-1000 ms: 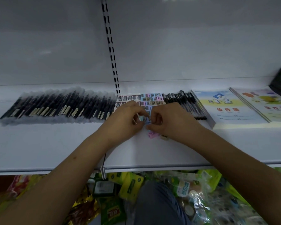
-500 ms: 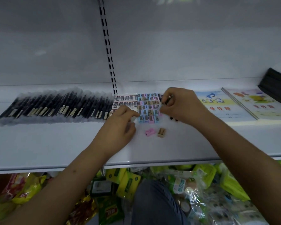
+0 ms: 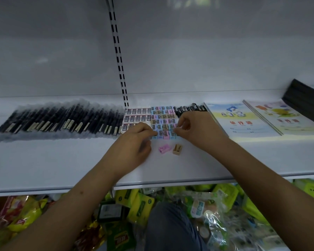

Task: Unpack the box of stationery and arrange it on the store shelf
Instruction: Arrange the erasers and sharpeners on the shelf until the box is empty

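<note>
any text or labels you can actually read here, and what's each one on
None reads clearly.
Left workbook: red characters on the cover, too blurred.
Right workbook: red title, too blurred.
White erasers: dark printed labels, too small.
Wrapped pens: pale label strips, unreadable.
Green packet below the shelf: red logo, blurred.

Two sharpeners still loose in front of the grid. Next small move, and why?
Probably the left hand picks up the pink sharpener and adds it to the grid of sharpeners: it and the tan sharpener lie loose before the front row, nearest that hand.
</note>
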